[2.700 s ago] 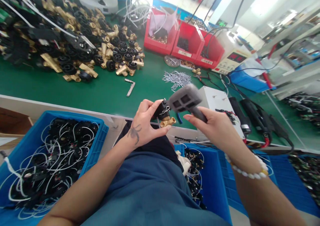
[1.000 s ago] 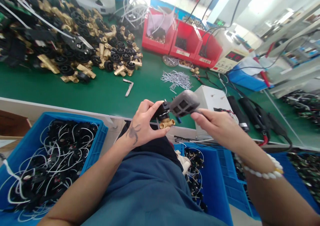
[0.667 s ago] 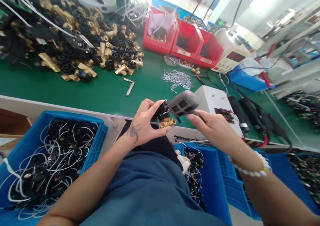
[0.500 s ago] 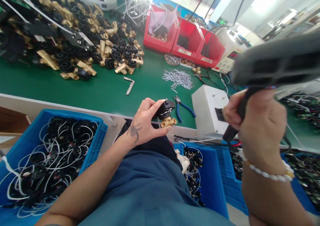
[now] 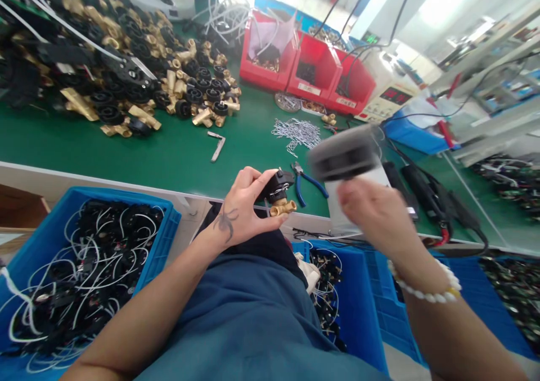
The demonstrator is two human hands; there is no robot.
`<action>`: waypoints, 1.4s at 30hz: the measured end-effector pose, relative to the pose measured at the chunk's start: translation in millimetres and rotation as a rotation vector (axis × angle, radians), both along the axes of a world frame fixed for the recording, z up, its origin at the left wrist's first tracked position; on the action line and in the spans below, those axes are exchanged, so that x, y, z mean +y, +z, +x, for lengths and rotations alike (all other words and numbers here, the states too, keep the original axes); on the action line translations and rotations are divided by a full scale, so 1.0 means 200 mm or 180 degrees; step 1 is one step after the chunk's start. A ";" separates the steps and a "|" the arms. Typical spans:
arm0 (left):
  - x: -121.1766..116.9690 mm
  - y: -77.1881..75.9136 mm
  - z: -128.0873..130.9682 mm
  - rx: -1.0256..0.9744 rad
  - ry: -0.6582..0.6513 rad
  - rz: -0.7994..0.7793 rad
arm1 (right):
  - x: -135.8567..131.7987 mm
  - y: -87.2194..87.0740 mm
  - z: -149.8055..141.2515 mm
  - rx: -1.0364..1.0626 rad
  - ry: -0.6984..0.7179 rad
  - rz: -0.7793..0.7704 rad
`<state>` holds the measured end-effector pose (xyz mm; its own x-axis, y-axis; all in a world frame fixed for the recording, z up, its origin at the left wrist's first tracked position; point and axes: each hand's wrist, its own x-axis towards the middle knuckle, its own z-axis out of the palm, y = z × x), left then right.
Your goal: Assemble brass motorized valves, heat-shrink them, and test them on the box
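My left hand (image 5: 247,204) is closed on a brass valve with a black plastic housing (image 5: 282,185) at the table's front edge. The brass body (image 5: 282,207) points down and right, and a thin metal clip shows on the black part. My right hand (image 5: 373,209) is wrapped round the handle of a hammer (image 5: 343,153), whose grey head is blurred by motion. The head hangs above and to the right of the valve, apart from it. Blue-handled pliers (image 5: 310,184) lie between the two hands. A small L-shaped metal piece (image 5: 217,146) lies behind my left hand.
Brass fittings with black caps (image 5: 194,91) are heaped at the back left. Small metal clips (image 5: 297,133) lie before red bins (image 5: 310,74). A white box (image 5: 343,212) sits under my right hand. Blue crates (image 5: 172,234) with wired black parts stand below the table.
My right hand has swung left and away from the camera with the hammer, nearer to the valve. My left hand and the valve stay nearly still.
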<state>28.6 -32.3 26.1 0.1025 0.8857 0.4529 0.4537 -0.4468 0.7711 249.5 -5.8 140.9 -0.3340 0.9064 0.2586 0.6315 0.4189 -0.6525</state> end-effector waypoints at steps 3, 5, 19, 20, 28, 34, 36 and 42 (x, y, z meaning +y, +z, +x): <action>0.00 0.00 0.00 -0.0009 0.0011 0.0006 | 0.01 0.01 0.01 -0.0644 0.0244 -0.0428; 0.00 0.00 0.00 -0.0006 -0.0001 0.0056 | 0.02 0.02 0.02 -0.0074 0.0018 -0.0162; 0.01 -0.01 0.00 0.0004 -0.0016 0.0129 | 0.00 0.01 0.00 0.0848 -0.0398 0.0153; 0.01 -0.01 0.00 -0.0006 -0.0016 0.0111 | -0.01 0.00 -0.01 0.0633 -0.0310 0.0034; 0.01 -0.01 0.01 0.0002 -0.0010 -0.0058 | 0.02 -0.05 -0.09 -0.0124 -0.0218 -0.0416; -0.01 -0.01 0.03 -0.0060 -0.0037 -0.0104 | 0.09 -0.17 -0.18 -0.0004 0.0137 -0.0588; -0.02 -0.01 0.03 -0.0171 -0.0009 -0.0059 | 0.09 -0.18 -0.19 -0.0024 0.0181 -0.0605; -0.03 -0.01 0.05 -0.0496 0.0064 -0.0090 | 0.10 -0.17 -0.17 -0.0246 0.0378 -0.0515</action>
<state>39.0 -37.4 23.6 0.0151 0.8994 0.4369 0.3362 -0.4161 0.8449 216.2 13.4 107.2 -0.4541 0.8871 0.0824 0.6346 0.3870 -0.6689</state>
